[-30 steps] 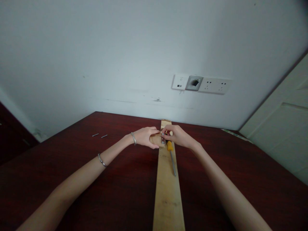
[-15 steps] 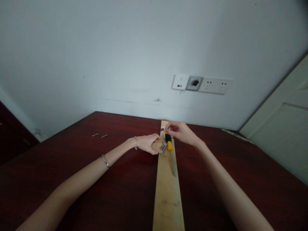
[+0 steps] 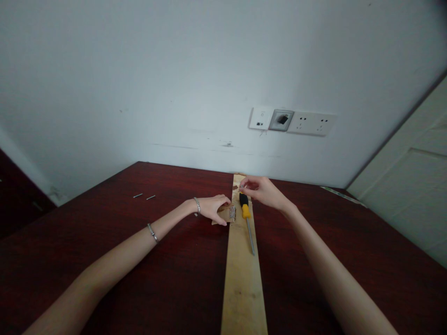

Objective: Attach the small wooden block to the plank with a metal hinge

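left hand gripping the wood block at the plank's left edge, block-wide, right hand pinched nearly closed on some tiny shiny bit, screwdriver lying right by it

A reddish table bears a board and two slim metal pins.
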`<state>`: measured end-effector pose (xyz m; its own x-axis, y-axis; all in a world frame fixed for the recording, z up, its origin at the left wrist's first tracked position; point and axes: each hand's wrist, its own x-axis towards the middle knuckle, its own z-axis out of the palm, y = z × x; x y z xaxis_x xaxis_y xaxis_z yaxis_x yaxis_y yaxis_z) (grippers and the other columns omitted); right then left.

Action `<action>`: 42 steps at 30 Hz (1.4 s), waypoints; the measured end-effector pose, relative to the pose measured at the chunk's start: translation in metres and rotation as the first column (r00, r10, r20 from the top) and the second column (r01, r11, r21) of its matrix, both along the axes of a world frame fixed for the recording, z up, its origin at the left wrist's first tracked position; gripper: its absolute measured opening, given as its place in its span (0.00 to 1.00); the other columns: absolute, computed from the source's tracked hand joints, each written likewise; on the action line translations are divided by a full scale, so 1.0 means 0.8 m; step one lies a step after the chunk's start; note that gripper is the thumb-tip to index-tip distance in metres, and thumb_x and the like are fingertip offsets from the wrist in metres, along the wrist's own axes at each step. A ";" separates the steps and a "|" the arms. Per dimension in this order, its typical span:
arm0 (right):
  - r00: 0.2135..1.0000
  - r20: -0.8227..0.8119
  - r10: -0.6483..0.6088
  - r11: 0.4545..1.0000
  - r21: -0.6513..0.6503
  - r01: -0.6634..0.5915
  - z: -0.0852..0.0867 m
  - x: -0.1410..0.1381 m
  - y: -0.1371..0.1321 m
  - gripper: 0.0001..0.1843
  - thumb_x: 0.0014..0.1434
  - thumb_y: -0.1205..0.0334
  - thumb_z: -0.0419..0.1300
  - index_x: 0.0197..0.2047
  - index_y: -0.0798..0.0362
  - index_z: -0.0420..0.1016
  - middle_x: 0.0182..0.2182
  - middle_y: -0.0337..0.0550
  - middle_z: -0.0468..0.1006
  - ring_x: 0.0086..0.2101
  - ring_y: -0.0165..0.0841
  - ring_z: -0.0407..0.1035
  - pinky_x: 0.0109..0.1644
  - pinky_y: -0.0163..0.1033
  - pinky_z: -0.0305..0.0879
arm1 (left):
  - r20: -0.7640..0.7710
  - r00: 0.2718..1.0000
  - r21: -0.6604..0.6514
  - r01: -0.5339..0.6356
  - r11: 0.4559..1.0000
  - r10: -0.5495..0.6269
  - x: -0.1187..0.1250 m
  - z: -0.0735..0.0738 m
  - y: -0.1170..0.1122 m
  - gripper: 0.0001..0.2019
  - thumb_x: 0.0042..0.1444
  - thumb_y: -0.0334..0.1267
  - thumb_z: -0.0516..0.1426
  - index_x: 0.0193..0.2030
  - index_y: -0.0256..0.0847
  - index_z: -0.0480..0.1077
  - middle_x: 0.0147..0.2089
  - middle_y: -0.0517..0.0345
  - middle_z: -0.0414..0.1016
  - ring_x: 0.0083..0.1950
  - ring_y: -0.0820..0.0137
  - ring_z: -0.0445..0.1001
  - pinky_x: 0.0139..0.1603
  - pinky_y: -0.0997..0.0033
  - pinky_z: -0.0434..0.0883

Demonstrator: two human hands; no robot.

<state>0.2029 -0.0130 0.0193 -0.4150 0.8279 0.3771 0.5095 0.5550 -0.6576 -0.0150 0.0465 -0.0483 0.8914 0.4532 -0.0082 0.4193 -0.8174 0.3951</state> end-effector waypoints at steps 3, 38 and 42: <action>1.000 -0.012 -0.004 1.000 -0.007 0.004 -0.001 -0.001 0.000 0.08 0.55 0.58 0.58 0.33 0.54 0.72 0.29 0.39 0.73 0.30 0.29 0.67 0.34 0.35 0.63 | 0.003 1.000 -0.039 0.007 0.999 -0.007 -0.005 0.003 0.003 0.37 0.38 0.50 0.67 0.53 0.34 0.63 0.48 0.47 0.68 0.48 0.61 0.69 0.48 0.67 0.66; 0.999 -0.008 0.039 0.987 0.155 -0.038 -0.007 -0.020 0.001 0.06 0.54 0.59 0.61 0.34 0.52 0.76 0.39 0.44 0.75 0.39 0.33 0.68 0.41 0.38 0.64 | 0.688 0.681 -0.324 -0.023 0.946 0.252 0.011 0.037 -0.014 0.10 0.48 0.39 0.62 0.32 0.32 0.75 0.33 0.54 0.76 0.34 0.71 0.73 0.39 0.71 0.70; 1.000 0.015 0.001 0.992 0.124 -0.003 0.000 -0.014 -0.003 0.12 0.54 0.57 0.62 0.42 0.52 0.74 0.40 0.45 0.75 0.35 0.31 0.69 0.41 0.39 0.65 | 0.700 0.663 -0.294 -0.072 0.953 0.266 0.010 0.036 -0.013 0.11 0.48 0.41 0.63 0.31 0.32 0.74 0.33 0.53 0.75 0.34 0.71 0.73 0.38 0.71 0.70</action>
<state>0.1917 -0.0155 0.0197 -0.4231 0.7742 0.4707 0.5172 0.6329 -0.5762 -0.0072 0.0363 -0.0192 0.5649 0.6676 0.4850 0.0424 -0.6104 0.7909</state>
